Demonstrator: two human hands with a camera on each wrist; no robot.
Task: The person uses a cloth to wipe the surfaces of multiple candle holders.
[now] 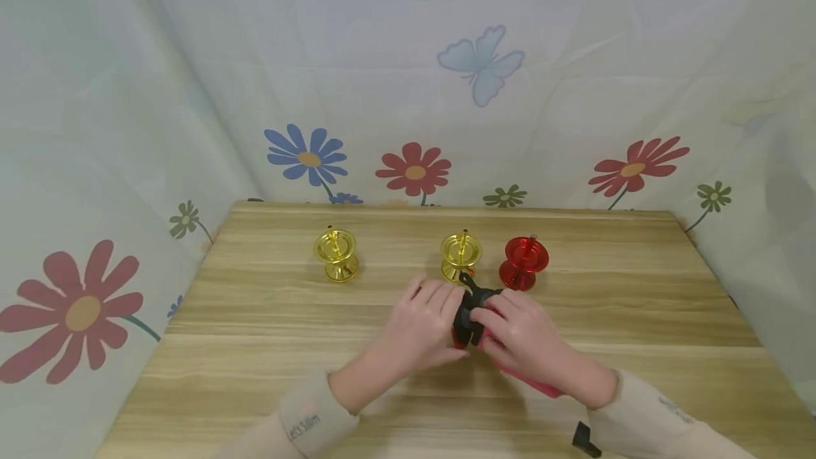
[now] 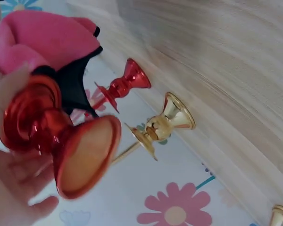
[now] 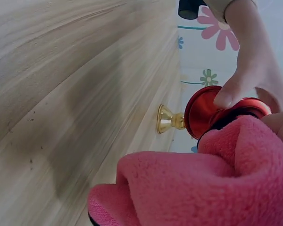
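Well, the person's left hand (image 1: 421, 324) has its fingers wrapped round a red candle holder (image 2: 42, 129), tipped sideways between thumb and fingers, above the counter (image 1: 255, 367). The right hand's (image 1: 529, 335) fingers are clamped on a pink-and-black cloth (image 3: 188, 188), bunched against the holder's dish end. Just beyond stand a gold holder (image 1: 462, 249) and another red one (image 1: 526, 255).

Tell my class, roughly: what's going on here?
A person's left hand grips a red candle holder, while the right hand holds a pink and black cloth against it. Two gold candle holders and another red one stand upright on the wooden table beyond the hands.
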